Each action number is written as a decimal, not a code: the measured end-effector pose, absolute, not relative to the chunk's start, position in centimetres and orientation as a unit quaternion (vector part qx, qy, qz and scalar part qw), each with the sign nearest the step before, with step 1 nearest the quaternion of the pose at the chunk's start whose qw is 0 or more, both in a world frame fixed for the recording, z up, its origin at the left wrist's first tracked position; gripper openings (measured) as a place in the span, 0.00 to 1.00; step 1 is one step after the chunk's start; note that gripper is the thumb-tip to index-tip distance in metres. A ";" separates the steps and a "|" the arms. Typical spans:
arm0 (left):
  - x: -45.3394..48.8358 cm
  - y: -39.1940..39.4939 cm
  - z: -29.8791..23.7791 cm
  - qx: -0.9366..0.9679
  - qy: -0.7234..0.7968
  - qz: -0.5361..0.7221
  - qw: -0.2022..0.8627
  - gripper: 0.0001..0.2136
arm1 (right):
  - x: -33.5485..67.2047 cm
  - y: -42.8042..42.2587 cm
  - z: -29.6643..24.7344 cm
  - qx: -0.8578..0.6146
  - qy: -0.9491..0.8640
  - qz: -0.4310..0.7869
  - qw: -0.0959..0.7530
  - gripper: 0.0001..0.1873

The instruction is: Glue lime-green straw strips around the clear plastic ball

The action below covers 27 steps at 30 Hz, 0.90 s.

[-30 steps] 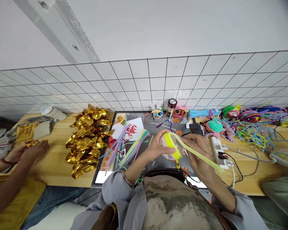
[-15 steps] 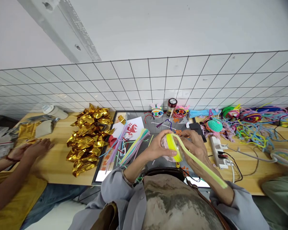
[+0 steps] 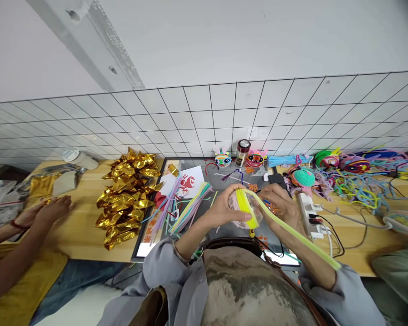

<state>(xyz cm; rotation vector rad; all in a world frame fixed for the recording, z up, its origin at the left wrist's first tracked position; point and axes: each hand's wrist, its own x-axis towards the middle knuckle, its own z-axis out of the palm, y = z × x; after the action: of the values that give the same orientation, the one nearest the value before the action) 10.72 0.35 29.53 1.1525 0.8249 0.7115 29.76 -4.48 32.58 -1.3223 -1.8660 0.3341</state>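
A clear, rounded form with bright yellow pipe cleaner (image 3: pixel 244 201) wound round its side is in my left hand (image 3: pixel 226 210). The left thumb presses on the yellow windings, and the fingers wrap behind the form. From its top, a loose pale-yellow pipe cleaner strand (image 3: pixel 302 240) runs right, over my right hand and forearm. My right hand (image 3: pixel 282 206) is just right of the form, its fingers curled and closed by the strand. The fingertips are partly hidden behind the strand.
Pipe cleaner bundles (image 3: pixel 192 206) and a printed red-and-white sheet (image 3: pixel 188 181) lie left. Crumpled gold foil (image 3: pixel 125 199) is farther left, near another person's hands (image 3: pixel 52 213). Decorated animal-faced balls (image 3: pixel 222 158) and a flask (image 3: pixel 243 151) stand behind; a power strip (image 3: pixel 309 215) lies right.
My right hand has moved a little right, away from the wound form. The loose strand has shifted right with it, its end farther along my sleeve. My left hand stays nearly in place.
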 end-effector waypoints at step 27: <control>10.9 -0.1 29.1 0.629 0.414 0.314 0.578 0.37 | 29.8 -4.4 31.4 -0.545 -0.730 0.139 0.388 0.10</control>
<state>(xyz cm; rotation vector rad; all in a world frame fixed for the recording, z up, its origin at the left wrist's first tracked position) 10.87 -0.08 29.08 1.4725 0.9692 0.7357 29.82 -4.43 31.40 -1.3864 -1.8581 0.3527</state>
